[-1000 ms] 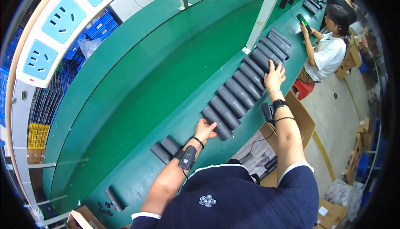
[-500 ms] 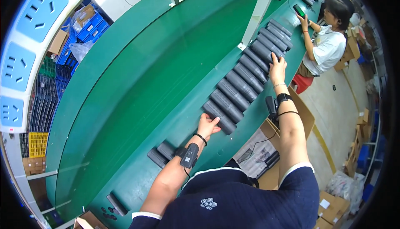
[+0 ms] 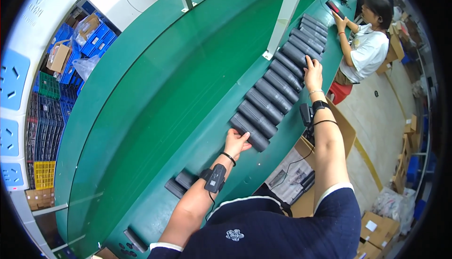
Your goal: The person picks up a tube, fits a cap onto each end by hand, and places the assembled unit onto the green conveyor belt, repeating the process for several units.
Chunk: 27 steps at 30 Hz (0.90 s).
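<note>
A slanting row of several dark grey ribbed cylinders [image 3: 265, 104] lies side by side on the green table. My left hand [image 3: 236, 142] is at the row's near end, its thumb and fingers closed about the lower side of the nearest cylinder [image 3: 250, 132]. Farther up the row, my right hand [image 3: 313, 74] grips the right end of another dark grey cylinder [image 3: 293, 55] between thumb and fingers; part of that end is hidden. Both wrists carry black strapped-on devices. Left of my left forearm lie two more such cylinders [image 3: 175, 188], partly covered by the arm.
A long recessed green channel [image 3: 165, 94] runs beyond the row. A grey metal post [image 3: 282, 19] stands near its far end. At right, a person [image 3: 369, 42] holds a handheld device [image 3: 334, 9]. An open carton [image 3: 301, 198] sits below the table edge. Small black discs [image 3: 126, 248] lie lower left.
The view has shifted slightly. My right hand's fingers have drawn closer together on the cylinder's end, while my left hand stays at the near one. The other person's device has turned in their hands.
</note>
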{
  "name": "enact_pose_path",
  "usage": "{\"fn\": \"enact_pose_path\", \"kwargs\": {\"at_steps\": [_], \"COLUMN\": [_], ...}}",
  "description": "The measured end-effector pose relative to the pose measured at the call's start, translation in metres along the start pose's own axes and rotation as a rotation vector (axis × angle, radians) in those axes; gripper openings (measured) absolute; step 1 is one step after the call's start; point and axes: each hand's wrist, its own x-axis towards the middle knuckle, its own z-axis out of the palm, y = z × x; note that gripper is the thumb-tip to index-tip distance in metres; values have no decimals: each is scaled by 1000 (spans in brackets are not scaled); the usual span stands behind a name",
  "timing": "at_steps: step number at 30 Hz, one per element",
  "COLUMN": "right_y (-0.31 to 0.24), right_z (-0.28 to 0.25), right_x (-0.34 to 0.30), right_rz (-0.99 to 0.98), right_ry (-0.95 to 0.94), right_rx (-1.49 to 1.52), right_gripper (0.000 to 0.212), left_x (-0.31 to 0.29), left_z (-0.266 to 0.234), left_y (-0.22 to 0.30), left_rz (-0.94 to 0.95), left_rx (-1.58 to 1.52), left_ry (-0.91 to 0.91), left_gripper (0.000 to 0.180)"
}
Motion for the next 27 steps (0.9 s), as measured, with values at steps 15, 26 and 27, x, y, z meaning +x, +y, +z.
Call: {"fn": "enact_pose_path", "kwargs": {"at_steps": [15, 26, 27], "right_y": [-1, -15, -21], "right_z": [4, -37, -39], "right_x": [-41, -166, -180], "right_rz": [17, 144, 158], "right_ry": [125, 29, 4], "right_rx": [119, 390, 404], "right_gripper": [63, 40, 37], "left_x": [9, 18, 17], "left_z": [-2, -3, -4], "left_y": [-8, -20, -20], "left_rz": [21, 49, 62], "left_rx": [-29, -50, -53], "left_ry": [-11, -67, -46], "left_gripper": [47, 51, 50]}}
